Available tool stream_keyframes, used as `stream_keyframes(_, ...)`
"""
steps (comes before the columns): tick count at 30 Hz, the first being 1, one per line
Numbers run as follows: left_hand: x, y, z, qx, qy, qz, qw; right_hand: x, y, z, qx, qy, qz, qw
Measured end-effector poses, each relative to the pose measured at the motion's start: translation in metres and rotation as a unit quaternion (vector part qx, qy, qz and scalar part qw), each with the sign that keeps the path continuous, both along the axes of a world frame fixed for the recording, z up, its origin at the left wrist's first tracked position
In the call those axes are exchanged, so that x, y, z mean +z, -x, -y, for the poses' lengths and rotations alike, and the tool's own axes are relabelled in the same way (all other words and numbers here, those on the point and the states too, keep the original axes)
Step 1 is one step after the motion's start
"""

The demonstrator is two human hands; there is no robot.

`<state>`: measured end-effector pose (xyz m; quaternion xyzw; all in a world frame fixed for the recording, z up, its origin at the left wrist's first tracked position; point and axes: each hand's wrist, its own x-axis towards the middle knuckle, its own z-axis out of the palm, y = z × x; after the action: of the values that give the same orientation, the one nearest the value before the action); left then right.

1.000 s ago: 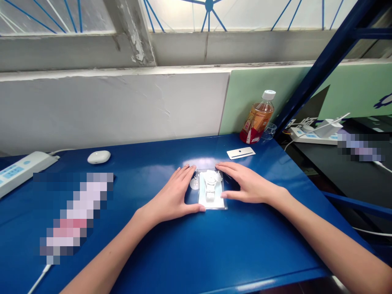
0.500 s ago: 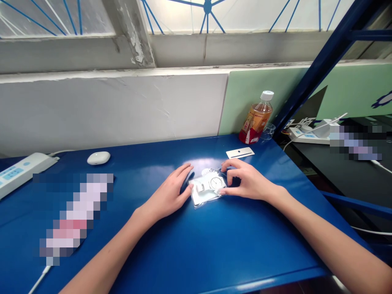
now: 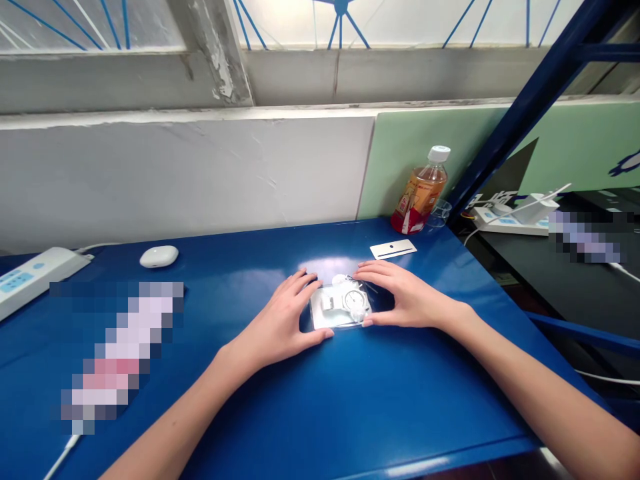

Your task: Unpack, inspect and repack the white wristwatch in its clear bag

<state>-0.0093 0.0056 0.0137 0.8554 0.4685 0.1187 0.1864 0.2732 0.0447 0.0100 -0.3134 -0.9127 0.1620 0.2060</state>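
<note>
A white wristwatch [image 3: 353, 300] with a round dial lies on a pale card in a clear plastic bag [image 3: 323, 319], flat on the blue desk [image 3: 320, 400]. At the bag's left edge is my left hand [image 3: 277, 317], fingers spread, its thumb reaching along the near left corner. My right hand [image 3: 405, 293] curves around the right side, thumb at the near right corner and fingertips by the far edge. Both hands have thumb and fingers apart, with nothing gripped. Beyond the bag rests a white card [image 3: 393, 249] with a dark stripe.
A drink bottle [image 3: 421, 193] stands at the back right beside a clear cup [image 3: 440, 213]. Left are a white earbud case [image 3: 159, 257], a power strip [image 3: 43, 277] and a blurred-out object [image 3: 125, 347] with a white cable. A blue post [image 3: 520, 107] rises at the right.
The bag with the watch has come down flat on the desk. My hands have let go of it, and their fingers have opened out around its sides.
</note>
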Motion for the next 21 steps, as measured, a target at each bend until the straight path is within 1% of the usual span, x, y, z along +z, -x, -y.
stream_keyframes(7,0.0003,0.0041,-0.003,-0.017,0.002,-0.012,1.0,0.0025,-0.0039,-0.0008,0.014,0.017,0.002,1.0)
stream_keyframes(14,0.0007,0.008,-0.0075,-0.02,-0.004,-0.011,1.0,0.0022,-0.0079,-0.0007,-0.002,0.002,0.009,1.0)
stream_keyframes(21,0.0011,0.0095,-0.008,-0.021,-0.001,-0.02,1.0,0.0011,-0.0072,-0.0007,-0.017,0.035,0.01,0.999)
